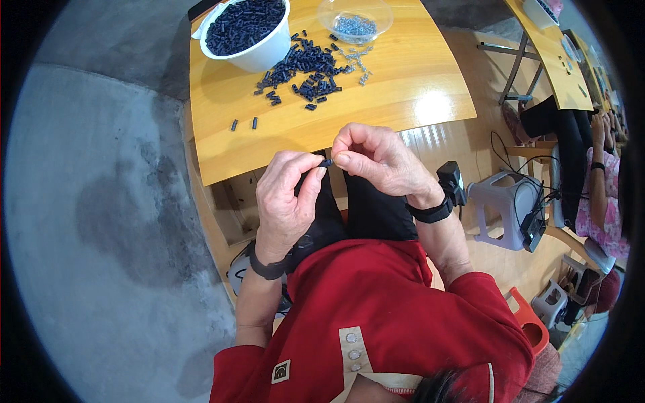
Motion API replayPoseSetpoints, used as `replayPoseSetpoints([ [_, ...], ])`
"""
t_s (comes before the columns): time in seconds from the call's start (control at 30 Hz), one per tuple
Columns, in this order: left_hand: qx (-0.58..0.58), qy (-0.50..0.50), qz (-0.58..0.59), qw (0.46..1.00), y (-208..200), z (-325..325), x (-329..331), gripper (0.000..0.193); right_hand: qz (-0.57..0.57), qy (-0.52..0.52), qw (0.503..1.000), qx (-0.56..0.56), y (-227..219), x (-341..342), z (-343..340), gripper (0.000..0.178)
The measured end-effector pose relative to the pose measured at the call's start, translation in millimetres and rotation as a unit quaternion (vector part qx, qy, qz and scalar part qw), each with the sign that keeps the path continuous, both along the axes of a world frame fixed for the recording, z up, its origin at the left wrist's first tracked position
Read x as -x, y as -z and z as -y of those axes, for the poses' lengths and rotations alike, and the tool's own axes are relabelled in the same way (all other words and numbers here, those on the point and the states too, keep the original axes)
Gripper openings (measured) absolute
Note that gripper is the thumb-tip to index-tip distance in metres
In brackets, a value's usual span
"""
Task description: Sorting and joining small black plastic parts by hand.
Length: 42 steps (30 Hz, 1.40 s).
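Observation:
A small black cylindrical piece (326,162) is pinched between the thumb and forefinger of my left hand (287,201). The fingertips of my right hand (379,161) are closed at the other end of it; whatever they grip is hidden. Both hands are just off the near edge of the yellow wooden table (403,80), above my lap. On the table lies a loose heap of matching black pieces (306,64), with two single pieces (254,123) nearer to me. Beside the heap, small clear or silvery parts (363,67) are scattered.
A white tub (259,54) full of black pieces stands at the far left. Behind the heap is a clear bowl (356,28) of small silvery parts. To the right are a grey plastic stool (500,208) with cables, another table (557,60), and a seated person (601,195).

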<state>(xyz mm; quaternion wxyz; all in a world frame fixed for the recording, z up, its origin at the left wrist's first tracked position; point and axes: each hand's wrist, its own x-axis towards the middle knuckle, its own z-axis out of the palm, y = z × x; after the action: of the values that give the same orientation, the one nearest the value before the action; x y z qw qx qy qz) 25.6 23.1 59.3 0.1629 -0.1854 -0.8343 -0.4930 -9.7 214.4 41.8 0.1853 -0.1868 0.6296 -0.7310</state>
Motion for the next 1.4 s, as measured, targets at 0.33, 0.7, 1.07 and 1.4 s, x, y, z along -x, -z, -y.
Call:
replayPoseSetpoints([
  [0.33, 0.152, 0.006, -0.107, 0.982, -0.6, 5.4, 3.2, 0.02, -0.243, 0.038, 0.941, -0.233, -23.7, -0.3, 2.2, 0.012],
  [0.7, -0.023, 0.047, 0.037, 0.998, 23.1, 9.4, -13.9, 0.017, 0.247, -0.128, 0.942, 0.189, 54.7, -1.9, 14.3, 0.02],
  [1.07, -0.205, -0.078, 0.139, 0.966, 70.4, 29.7, -2.3, 0.012, -0.171, 0.307, 0.89, -0.291, 58.8, 47.4, 28.4, 0.012],
  [1.4, -0.178, -0.091, 0.134, 0.971, 76.4, 31.8, 10.5, 0.013, -0.311, 0.269, 0.818, -0.403, 62.4, 63.7, 60.8, 0.015],
])
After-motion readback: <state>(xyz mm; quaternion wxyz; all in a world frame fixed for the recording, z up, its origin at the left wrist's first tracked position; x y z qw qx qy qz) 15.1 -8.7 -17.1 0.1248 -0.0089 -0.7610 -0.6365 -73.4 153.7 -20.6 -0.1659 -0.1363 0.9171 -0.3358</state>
